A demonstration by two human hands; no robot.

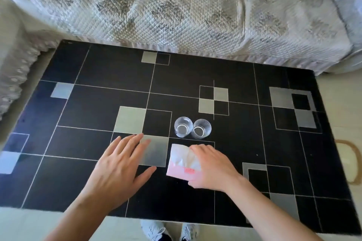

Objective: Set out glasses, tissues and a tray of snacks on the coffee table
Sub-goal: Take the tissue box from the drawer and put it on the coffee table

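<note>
Two clear glasses stand side by side near the middle of the black coffee table, the left glass touching or nearly touching the right glass. Just in front of them lies a pink and white tissue pack. My right hand rests on the pack's right side, fingers curled over it. My left hand hovers flat over the table to the left of the pack, fingers spread, holding nothing. No snack tray is in view.
A sofa with a quilted grey-white cover runs along the table's far edge. A lace-covered seat is at the left. My shoes show below the near edge. A rug or mat lies on the floor at right.
</note>
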